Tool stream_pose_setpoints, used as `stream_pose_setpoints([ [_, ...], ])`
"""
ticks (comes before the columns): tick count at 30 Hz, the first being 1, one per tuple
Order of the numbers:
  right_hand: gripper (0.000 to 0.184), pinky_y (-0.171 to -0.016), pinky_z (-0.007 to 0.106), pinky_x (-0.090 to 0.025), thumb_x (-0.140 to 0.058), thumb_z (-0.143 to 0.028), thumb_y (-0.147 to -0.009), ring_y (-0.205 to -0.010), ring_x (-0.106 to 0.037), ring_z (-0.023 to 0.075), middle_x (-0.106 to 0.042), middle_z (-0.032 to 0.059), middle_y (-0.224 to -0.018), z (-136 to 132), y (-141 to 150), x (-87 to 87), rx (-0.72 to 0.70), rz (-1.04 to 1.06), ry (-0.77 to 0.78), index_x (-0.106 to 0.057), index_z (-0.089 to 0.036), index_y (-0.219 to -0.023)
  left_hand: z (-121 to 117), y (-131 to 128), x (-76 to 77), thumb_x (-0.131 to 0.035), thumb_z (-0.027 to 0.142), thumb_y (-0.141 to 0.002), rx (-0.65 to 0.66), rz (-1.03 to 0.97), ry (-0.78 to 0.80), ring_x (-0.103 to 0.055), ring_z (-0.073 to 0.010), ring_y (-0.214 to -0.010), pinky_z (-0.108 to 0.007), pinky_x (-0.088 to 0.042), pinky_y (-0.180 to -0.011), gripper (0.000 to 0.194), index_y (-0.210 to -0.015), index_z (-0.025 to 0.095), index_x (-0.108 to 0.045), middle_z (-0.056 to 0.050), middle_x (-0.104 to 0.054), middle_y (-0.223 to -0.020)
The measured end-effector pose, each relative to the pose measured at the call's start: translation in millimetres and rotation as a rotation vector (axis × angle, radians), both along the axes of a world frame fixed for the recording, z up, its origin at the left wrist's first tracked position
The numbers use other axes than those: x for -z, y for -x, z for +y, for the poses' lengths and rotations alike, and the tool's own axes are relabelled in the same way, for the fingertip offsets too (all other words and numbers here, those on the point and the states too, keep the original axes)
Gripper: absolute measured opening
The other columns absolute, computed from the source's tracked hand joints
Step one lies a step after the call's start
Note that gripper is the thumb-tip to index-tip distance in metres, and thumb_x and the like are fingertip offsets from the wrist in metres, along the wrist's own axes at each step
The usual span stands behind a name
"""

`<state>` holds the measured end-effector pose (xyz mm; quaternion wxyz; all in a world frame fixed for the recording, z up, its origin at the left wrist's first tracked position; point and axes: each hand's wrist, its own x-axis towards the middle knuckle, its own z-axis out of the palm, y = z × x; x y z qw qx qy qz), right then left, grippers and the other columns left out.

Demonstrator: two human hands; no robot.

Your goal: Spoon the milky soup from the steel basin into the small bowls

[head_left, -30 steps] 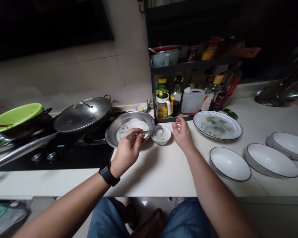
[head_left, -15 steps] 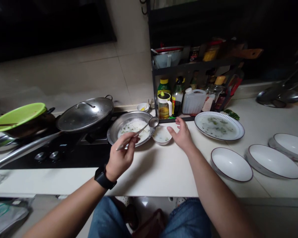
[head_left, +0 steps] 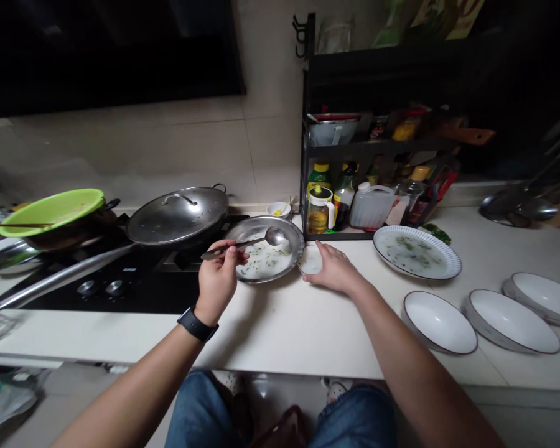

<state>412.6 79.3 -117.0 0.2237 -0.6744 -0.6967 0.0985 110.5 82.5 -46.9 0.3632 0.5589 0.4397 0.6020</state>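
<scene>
In my left hand (head_left: pixel 218 277) is a metal spoon (head_left: pixel 274 236) with a long handle. Its bowl hangs over a round metal basin (head_left: pixel 299 249) of whitish liquid with green bits. My right hand (head_left: pixel 336 269) is wrapped round the right side of a small white bowl (head_left: pixel 310 260), thumb at the near edge and fingers at the far edge. This small bowl stands against the basin's right side and has whitish contents, partly hidden by the hand.
To the right, a striped-rim plate (head_left: pixel 417 252) holds similar liquid, with several white bowls (head_left: pixel 441 322) nearby. A rack (head_left: pixel 354 148) with bottles stands behind. On the stove at left are a lidded pan (head_left: pixel 180 218) and a lime-green basin (head_left: pixel 51 211).
My right hand has come left and closed round the small bowl. The spoon has swung left, from above the small bowl to over the metal basin. The view has shifted slightly.
</scene>
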Motion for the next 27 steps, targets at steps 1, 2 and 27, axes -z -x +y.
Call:
stream_pose_setpoints([
  [1, 0.113, -0.119, 0.06, -0.037, -0.084, -0.068, -0.065, -0.147, -0.045, 0.0438, -0.048, 0.0257, -0.159, 1.4, 1.4, -3.2, -0.003, -0.008, -0.001, -0.044, -0.016, -0.157, 0.5, 2.4, 0.9, -0.069, 0.053, -0.093, 0.003, -0.015, 0.006, -0.077, -0.0226, -0.079, -0.036, -0.065, -0.075, 0.04, -0.111, 0.017, -0.061, -0.006, -0.073, -0.084],
  [2, 0.112, -0.118, 0.059, -0.038, -0.084, -0.067, -0.065, -0.146, -0.047, 0.0436, -0.049, 0.0252, -0.157, 2.6, 2.9, -6.7, -0.005, -0.016, 0.007, -0.044, -0.017, -0.156, 0.7, 4.9, 1.7, -0.069, 0.053, -0.093, 0.006, -0.028, 0.01, -0.077, -0.0226, -0.079, -0.036, -0.065, -0.075, 0.041, -0.111, 0.017, -0.061, -0.006, -0.073, -0.084],
  [27, 0.113, -0.118, 0.051, -0.035, -0.07, -0.065, -0.072, -0.143, -0.049, 0.0431, -0.053, 0.0262, -0.154, 18.5, -34.2, -43.7, 0.059, -0.354, 0.296, -0.032, -0.009, -0.163, 10.9, 35.9, 20.0, -0.071, 0.053, -0.088, -0.054, -0.143, 0.056, -0.076, -0.0249, -0.075, -0.044, -0.065, -0.075, 0.041, -0.105, 0.018, -0.061, -0.006, -0.072, -0.082],
])
